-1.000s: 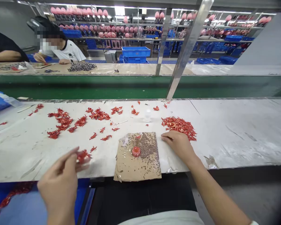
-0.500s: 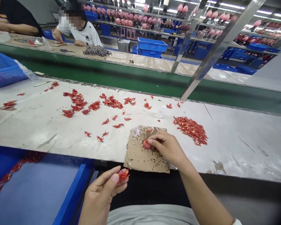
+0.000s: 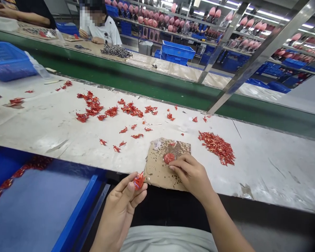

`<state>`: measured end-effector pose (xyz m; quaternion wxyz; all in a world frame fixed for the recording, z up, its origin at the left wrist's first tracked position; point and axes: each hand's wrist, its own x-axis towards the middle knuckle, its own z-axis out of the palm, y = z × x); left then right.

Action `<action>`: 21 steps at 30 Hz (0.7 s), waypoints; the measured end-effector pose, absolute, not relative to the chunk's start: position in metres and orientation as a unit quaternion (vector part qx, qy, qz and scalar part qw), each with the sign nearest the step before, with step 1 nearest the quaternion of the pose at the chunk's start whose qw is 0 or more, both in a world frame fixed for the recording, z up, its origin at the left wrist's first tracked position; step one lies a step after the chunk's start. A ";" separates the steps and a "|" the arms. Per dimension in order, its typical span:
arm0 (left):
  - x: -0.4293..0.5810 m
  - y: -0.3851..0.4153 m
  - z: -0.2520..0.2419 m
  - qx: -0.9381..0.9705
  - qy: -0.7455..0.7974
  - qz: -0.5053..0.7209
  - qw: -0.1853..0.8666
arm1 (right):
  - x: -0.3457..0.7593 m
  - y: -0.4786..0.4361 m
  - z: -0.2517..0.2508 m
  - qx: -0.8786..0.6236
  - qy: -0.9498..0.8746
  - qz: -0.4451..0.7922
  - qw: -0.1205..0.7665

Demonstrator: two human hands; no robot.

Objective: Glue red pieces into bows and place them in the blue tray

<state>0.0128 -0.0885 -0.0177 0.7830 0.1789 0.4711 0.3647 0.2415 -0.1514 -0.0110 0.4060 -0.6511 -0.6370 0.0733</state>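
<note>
Between the thumb and fingers of my left hand point(image 3: 126, 196) is a small, shiny red-orange piece with pointed tips point(image 3: 139, 181). That hand is just off the table's front edge, beside a stained cardboard sheet point(image 3: 157, 171). On the sheet sits a small round red dish-like thing point(image 3: 169, 158), whose contents I cannot make out. My right hand point(image 3: 191, 173) has its thumb and fingertips pinched together at the lower right rim of this round thing. Whether anything is in the pinch is too small to see.
Many small red pointed pieces lie scattered on the left point(image 3: 93, 105), and a dense red pile point(image 3: 217, 147) on the right. A blue basket point(image 3: 13, 63) stands at far left; a blue bin point(image 3: 42, 203) sits below. Metal posts point(image 3: 252, 59) rise behind. Two people work across the green strip point(image 3: 120, 78).
My right hand has drawn back from the top of the round red thing, which shows more fully. My left hand, still holding its red piece, is nearer the cardboard. The view has shifted slightly.
</note>
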 end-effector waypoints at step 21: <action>0.043 -0.107 -0.021 0.199 0.329 0.237 0.892 | 0.211 -0.165 0.006 -0.511 -0.578 0.346 0.534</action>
